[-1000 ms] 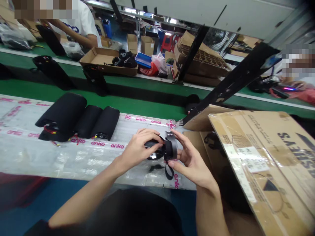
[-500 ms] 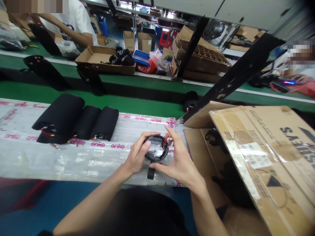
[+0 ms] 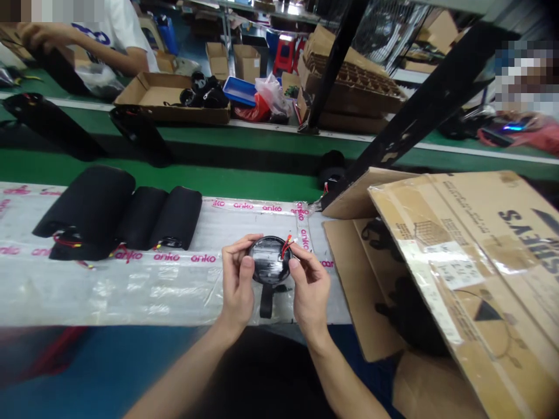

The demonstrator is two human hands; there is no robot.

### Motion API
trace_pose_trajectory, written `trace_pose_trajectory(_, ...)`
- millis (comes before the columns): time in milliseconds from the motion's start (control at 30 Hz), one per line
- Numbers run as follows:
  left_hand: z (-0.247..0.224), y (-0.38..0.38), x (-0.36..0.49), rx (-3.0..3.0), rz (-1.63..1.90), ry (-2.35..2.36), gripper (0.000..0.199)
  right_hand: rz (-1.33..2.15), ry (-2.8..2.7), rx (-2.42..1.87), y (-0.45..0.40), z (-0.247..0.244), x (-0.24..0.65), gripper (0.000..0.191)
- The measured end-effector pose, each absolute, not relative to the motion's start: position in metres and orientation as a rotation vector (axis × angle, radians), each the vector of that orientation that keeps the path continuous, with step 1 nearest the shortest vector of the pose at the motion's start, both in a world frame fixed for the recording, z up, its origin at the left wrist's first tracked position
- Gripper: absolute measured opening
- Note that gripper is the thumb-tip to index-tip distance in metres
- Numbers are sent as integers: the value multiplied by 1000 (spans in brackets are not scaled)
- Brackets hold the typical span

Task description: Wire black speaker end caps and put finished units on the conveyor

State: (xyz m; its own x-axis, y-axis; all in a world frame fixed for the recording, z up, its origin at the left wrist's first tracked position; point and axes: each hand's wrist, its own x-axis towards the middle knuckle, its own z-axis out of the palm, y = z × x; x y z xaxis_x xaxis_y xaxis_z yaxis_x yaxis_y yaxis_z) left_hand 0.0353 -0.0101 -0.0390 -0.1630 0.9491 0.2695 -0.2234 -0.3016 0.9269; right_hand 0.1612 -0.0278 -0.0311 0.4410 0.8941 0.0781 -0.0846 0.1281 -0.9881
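A round, glossy black plastic part (image 3: 267, 265) is over the pale, plastic-covered bench (image 3: 131, 297); whether they touch is hard to tell. The left hand (image 3: 238, 285) and right hand (image 3: 311, 292) grasp opposite sides of its rim, probably the best hold, as it looks light, stiff and slippery. Its thin red wires (image 3: 285, 249) seem fragile. A flat black strap (image 3: 266, 302) extends nearward. Black fabric-covered cylinders (image 3: 178, 216) lie leftward; a brown cardboard box (image 3: 454, 224) stands rightward.

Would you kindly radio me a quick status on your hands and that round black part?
Left fingers and right fingers on opposite edges of round black part. Red wires at its upper right, black strap below. Carton to the right, not touching it.
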Motion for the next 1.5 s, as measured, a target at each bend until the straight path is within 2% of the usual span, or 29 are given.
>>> trace_pose_trajectory(200, -44, -13, 32, 1123, 1619, 907, 30, 708, -886, -1251, -33, -25, 153, 22)
trace_pose_trajectory(333, -47, -13, 34, 1196, 1658, 913, 23, 735, -802, -1240, -34, -31, 146, 28)
trace_pose_trajectory(533, -39, -3, 26, 1325, 1592, 959, 17, 697, -763, -1256, -35, -28, 141, 25)
trace_pose_trajectory(600, -36, 7, 22, 1289, 1494, 928, 22, 713, -753, -1266, -34, -24, 141, 25)
trace_pose_trajectory(700, -36, 21, 21, 1316, 1345, 854, 49, 738, -725, -1282, -31, -19, 142, 26)
trace_pose_trajectory(767, -38, 26, 23, 1332, 1308, 818, 60, 745, -714, -1290, -29, -17, 141, 27)
trace_pose_trajectory(1000, -45, 13, 25, 1374, 1387, 885, 61, 662, -771, -1309, -40, -21, 137, 23)
trace_pose_trajectory(1300, -18, 40, -34, 1592, 858, 670, 57, 920, -969, -1215, -22, -25, 171, 28)
trace_pose_trajectory(1367, -18, 44, -44, 1650, 757, 617, 68, 966, -999, -1162, -21, -27, 177, 28)
trace_pose_trajectory(1467, -27, 44, -45, 1814, 723, 632, 107, 1000, -1085, -1131, -10, -34, 190, 30)
trace_pose_trajectory(1500, -31, 44, -42, 1870, 760, 674, 114, 967, -1127, -1172, -1, -38, 196, 33)
